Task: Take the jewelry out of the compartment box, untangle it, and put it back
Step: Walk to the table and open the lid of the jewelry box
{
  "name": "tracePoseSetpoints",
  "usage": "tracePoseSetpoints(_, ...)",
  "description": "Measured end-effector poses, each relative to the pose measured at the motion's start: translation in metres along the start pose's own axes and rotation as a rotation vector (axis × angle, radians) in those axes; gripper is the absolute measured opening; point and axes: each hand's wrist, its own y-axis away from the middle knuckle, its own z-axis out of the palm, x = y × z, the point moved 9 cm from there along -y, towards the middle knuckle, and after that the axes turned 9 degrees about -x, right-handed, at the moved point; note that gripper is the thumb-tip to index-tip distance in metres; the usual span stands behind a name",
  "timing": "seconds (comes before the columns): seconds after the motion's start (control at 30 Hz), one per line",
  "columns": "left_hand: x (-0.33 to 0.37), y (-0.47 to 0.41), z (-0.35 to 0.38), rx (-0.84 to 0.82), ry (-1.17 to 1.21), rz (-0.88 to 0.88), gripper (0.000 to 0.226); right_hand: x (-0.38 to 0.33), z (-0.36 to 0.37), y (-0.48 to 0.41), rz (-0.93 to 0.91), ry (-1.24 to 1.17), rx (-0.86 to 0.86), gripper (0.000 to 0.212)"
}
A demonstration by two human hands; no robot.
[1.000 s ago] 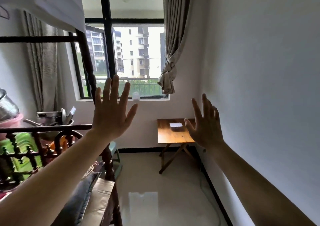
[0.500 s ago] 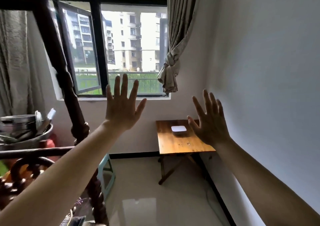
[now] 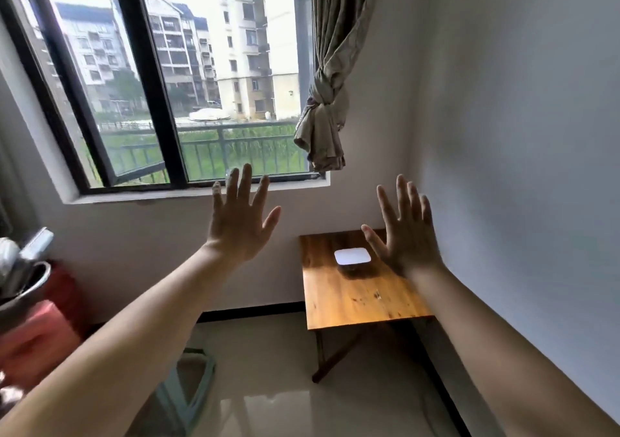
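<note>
Stretching forward from the bottom corners of the view, two bare arms are held up in front of the camera, and nothing is gripped by either hand. The left hand (image 3: 241, 222) is raised with its back to the camera, the fingers (image 3: 246, 181) spread wide and pointed upward, seen against the white wall just below the window sill (image 3: 201, 192). The right hand (image 3: 404, 232) is raised in the same way, fingers splayed apart and empty, its thumb seen just beside the compartment box (image 3: 352, 257) in the view, though the hand is held in the air well short of it. The box, white-lidded and closed, is set on the far part of a small wooden folding table (image 3: 355, 297) that is placed in the corner against the right-hand wall (image 3: 520, 134). No jewelry can be seen, since the lid is shut. A black-framed window (image 3: 147, 77) is seen above the left hand, with apartment blocks and a green railing beyond the glass, and a knotted beige curtain (image 3: 323, 114) is hung at its right edge. A pale tiled floor (image 3: 285, 386) is spread below the table, a green stool (image 3: 191, 383) is partly hidden by the left forearm, and blurred metal and red containers are glimpsed at the left edge
</note>
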Motion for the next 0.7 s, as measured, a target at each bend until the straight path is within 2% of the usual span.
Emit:
tracePoseSetpoints(0.33, -0.025, -0.148, 0.107, -0.029, 0.121, -0.025, 0.071, 0.016, 0.145, -0.138, -0.005, -0.041, -0.124, 0.083)
tracePoseSetpoints(0.53, -0.050, -0.259, 0.190, -0.006, 0.168, 0.049, 0.069, 0.040, 0.229, -0.230, 0.068, -0.011, -0.155, 0.083)
tracePoseSetpoints(0.7, -0.068, -0.356, 0.277, -0.133, 0.218, 0.079, 0.070, 0.062, 0.292, -0.277, 0.170, 0.037, -0.200, 0.083)
